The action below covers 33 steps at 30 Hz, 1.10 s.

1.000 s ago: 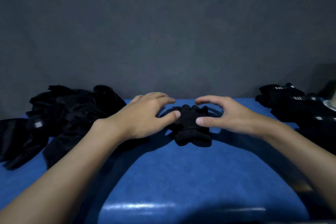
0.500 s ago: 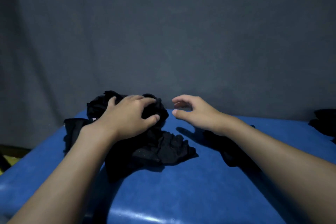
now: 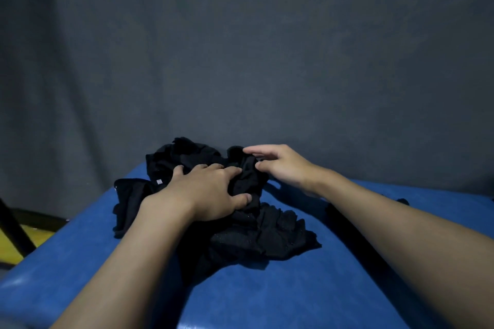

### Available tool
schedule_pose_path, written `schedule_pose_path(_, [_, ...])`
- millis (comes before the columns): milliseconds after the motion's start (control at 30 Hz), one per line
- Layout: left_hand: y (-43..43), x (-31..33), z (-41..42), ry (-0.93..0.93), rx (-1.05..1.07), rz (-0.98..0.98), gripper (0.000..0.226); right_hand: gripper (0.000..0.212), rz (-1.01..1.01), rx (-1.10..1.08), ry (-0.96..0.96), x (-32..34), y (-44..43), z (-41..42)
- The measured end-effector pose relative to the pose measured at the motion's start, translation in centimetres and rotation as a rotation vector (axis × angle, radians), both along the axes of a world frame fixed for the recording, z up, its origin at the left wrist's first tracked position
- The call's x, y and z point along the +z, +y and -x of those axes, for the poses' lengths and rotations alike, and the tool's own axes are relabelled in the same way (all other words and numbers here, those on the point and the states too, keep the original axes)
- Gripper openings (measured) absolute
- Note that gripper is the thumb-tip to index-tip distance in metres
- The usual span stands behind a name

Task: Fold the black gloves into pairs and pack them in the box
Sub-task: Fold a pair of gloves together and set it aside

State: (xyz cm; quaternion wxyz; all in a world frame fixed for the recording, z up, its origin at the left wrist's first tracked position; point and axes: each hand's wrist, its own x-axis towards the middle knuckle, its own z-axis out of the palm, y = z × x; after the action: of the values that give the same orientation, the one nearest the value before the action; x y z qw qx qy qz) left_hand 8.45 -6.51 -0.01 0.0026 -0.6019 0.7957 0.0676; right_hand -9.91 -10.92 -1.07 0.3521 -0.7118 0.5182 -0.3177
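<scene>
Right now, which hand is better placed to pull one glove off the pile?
Probably the right hand: its finger and thumb straddle a loose fold at the far edge of the pile, while the left hand grips the middle.

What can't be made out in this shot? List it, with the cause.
Head view:
- Box: out of frame.
- Pile of black gloves: count and pairs lost, black on black in dim light.
- Left hand: gripping or only pressing unclear; its fingertips sink into the fabric.
- White tag: print too small.
- Dark item behind right forearm: mostly hidden.
</scene>
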Motion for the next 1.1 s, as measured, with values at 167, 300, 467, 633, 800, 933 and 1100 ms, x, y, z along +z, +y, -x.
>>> schedule_pose_path(167, [0.2, 0.3, 0.2, 0.015, 0.008, -0.018, 0.073, 0.044, -0.013, -0.029, 0.038, 0.6, 0.0, -0.3])
schedule_pose_path(300, [0.3, 0.8, 0.2, 0.037, 0.008, -0.028, 0.073, 0.048, 0.071, -0.079, -0.023, 1.7, 0.3, 0.3])
schedule_pose_path(467, [0.6, 1.2, 0.2, 0.06, 0.002, -0.019, 0.072, 0.052, 0.179, -0.164, -0.103, 4.2, 1.2, 1.9])
schedule_pose_path(633, [0.8, 2.0, 1.2, 0.271, -0.011, 0.162, 0.06, 0.045, 0.203, -0.187, -0.205, 5.5, 3.5, 4.2])
schedule_pose_path(800, [1.4, 2.0, 4.4, 0.568, -0.085, 0.351, 0.05, 0.041, 0.243, -0.202, -0.238, 5.8, 7.8, 7.3])
schedule_pose_path(933, [1.6, 1.4, 7.2, 0.749, -0.188, 0.342, 0.049, 0.051, 0.267, -0.213, -0.245, 5.4, 11.0, 9.6])
schedule_pose_path(1100, [2.2, 0.5, 8.3, 0.924, -0.223, 0.248, 0.058, 0.046, 0.271, -0.226, -0.397, 4.2, 13.6, 11.6])
